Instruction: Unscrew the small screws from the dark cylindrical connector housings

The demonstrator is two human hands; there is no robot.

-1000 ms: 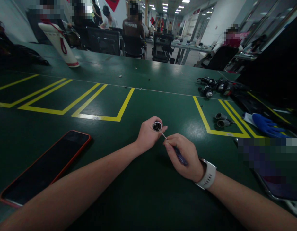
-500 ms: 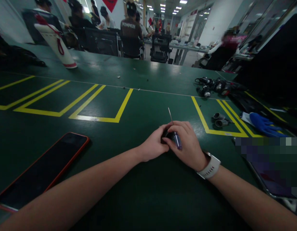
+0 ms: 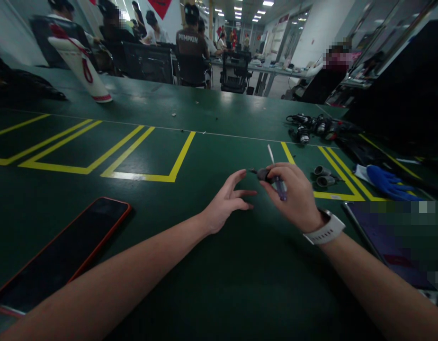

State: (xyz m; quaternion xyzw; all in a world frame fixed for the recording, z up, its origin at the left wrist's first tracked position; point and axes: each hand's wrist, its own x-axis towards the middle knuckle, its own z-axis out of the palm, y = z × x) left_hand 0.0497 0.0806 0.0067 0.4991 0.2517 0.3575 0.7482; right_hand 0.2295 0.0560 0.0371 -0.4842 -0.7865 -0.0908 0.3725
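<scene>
My right hand (image 3: 291,192), with a pale watch strap at its wrist, is closed around a screwdriver (image 3: 281,188) with a clear purplish handle. Its thin shaft points up and away. The same hand grips a small dark cylindrical part (image 3: 263,174) with a narrow tip that points left. My left hand (image 3: 228,199) is open beside it, fingers spread and holding nothing. Its fingertips are close to the part's tip but apart from it. Two similar grey cylindrical parts (image 3: 325,181) lie within a yellow-taped outline to the right of my right hand.
A phone in an orange case (image 3: 66,251) lies at left, and a tablet-like device (image 3: 385,246) at right. A blue glove (image 3: 391,182) and a pile of dark cabled parts (image 3: 307,127) are farther right. A white vase-like object (image 3: 84,71) stands far left. People sit beyond the table.
My hands have separated. The right has moved right and slightly away with the screwdriver and the dark part; the left has let go and spread its fingers.
</scene>
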